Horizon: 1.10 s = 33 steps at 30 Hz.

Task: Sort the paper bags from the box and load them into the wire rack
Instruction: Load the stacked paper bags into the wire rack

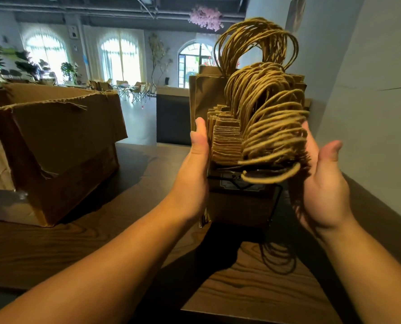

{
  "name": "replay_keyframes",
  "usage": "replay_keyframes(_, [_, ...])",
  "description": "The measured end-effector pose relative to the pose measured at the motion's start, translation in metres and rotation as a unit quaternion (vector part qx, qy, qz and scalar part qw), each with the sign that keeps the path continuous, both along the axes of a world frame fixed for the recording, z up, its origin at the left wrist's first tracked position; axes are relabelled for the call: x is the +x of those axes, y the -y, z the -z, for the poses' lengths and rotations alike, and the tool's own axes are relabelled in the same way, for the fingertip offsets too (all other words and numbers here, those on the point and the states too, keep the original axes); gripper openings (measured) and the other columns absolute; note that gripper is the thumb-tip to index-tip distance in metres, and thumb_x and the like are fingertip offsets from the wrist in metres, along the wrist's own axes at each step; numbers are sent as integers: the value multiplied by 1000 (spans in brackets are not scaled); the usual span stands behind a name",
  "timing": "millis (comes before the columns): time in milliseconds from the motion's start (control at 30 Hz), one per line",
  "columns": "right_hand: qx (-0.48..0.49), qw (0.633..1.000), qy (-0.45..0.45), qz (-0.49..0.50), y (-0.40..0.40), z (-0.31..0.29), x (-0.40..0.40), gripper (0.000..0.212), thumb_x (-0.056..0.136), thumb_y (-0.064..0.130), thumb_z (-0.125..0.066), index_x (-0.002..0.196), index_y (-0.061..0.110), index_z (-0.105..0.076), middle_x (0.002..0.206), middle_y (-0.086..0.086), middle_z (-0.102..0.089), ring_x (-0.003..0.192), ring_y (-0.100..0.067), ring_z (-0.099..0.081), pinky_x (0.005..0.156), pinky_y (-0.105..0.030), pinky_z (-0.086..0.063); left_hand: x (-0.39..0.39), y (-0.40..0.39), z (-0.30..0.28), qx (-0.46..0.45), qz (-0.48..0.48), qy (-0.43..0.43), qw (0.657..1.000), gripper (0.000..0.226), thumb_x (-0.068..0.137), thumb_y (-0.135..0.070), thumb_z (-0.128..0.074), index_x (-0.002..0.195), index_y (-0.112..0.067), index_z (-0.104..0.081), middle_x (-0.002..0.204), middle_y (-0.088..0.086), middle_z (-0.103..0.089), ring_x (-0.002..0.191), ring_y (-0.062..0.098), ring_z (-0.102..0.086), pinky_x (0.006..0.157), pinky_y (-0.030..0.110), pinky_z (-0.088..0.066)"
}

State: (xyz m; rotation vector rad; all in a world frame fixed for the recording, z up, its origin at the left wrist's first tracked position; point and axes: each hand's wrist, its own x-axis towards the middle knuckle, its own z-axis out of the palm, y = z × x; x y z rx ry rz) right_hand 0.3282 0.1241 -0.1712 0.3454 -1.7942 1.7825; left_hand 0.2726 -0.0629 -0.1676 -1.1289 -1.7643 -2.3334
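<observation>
A thick row of brown paper bags (227, 146) with twisted paper handles (272, 118) stands upright in a black wire rack (278, 197) on the wooden counter. Taller bags (206, 94) stand at the back of the row. My left hand (198, 157) presses flat against the left side of the bags, fingers straight. On the right side, my right hand (321, 183) lies open, palm toward the handles and bag edges, thumb spread out. The open cardboard box (54, 146) sits to the left on the counter; its inside is hidden from here.
The wooden counter (101, 244) runs from the box to the rack. A pale wall (370, 90) rises close on the right of the rack. Beyond the counter lies a large room with chairs, plants and arched windows.
</observation>
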Motion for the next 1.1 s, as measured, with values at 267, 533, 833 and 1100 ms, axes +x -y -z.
replay_keyframes(267, [2, 1000, 13, -27, -2, 1, 0, 105, 68, 91, -49, 154, 32, -36, 155, 5, -44, 144, -17, -39, 122, -50, -20, -9, 4, 13, -27, 2, -15, 1000, 76, 92, -58, -19, 160, -23, -20, 156, -17, -39, 141, -6, -36, 115, 12, -27])
replay_keyframes(533, [-35, 999, 28, 6, -7, 8, -8, 87, 83, 78, -28, 152, 26, -42, 149, 4, -52, 140, -15, -46, 119, -44, -33, -5, -1, 4, -1, -2, 3, 1000, 45, 97, -52, -16, 118, -35, -52, 98, -33, -71, 99, -19, -61, 79, 0, -44])
replay_keyframes(833, [-31, 999, 33, 21, -12, 11, -9, 81, 89, 71, -23, 150, 24, -44, 146, 4, -55, 139, -15, -46, 121, -51, -26, -18, 5, 12, -3, -15, -4, 1000, 71, 98, -56, -25, 154, -13, -34, 144, -9, -56, 130, -2, -53, 102, 11, -43])
replay_keyframes(1100, [-95, 993, 66, 4, -12, 15, -14, 66, 101, 58, -18, 144, 20, -52, 132, 1, -67, 125, -15, -61, 101, -33, -51, -21, -4, 11, 3, 10, 28, 1000, 79, 92, -65, -31, 153, -15, -39, 144, 0, -58, 131, 9, -56, 106, 20, -46])
